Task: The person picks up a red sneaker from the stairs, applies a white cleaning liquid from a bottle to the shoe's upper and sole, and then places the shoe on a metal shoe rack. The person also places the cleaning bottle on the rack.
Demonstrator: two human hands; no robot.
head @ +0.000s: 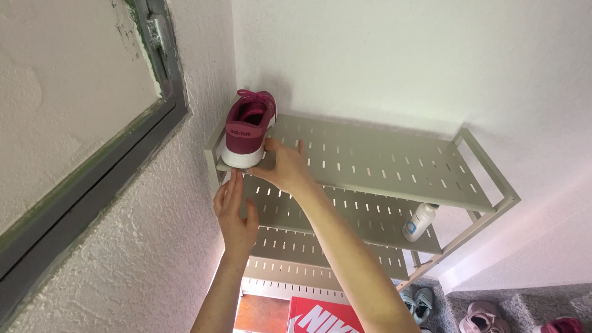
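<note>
So the dark pink sneaker (248,126) is sitting on the top shelf (382,161) of a pale grey metal rack (493,197), tucked into the far left corner right where the two white walls meet, heel and white sole facing the camera, toe pointing away. The right hand (285,165) is up on that top shelf just right of the shoe, fingers spread flat and loose on the perforated metal, not wrapped around anything. Its thumb side looks like it's touching the white sole at the heel, but I can't tell for sure whether there's actual contact or just a sliver of gap. The left hand (235,213) is lower and nearer, below the front edge of the top shelf, fingers straight and together pointing up, fingertips right at the shelf lip under the heel of the shoe, open, holding nothing. So the shoe sits above the left fingertips and just left of the right ones. On the second shelf down, over at the right end, there's a white bottle (420,221) lying tilted (blue bits on it). Down on the floor near the bottom there's a red shoebox (324,316), and a few more shoes (481,316) on the grey carpet to the right.
</note>
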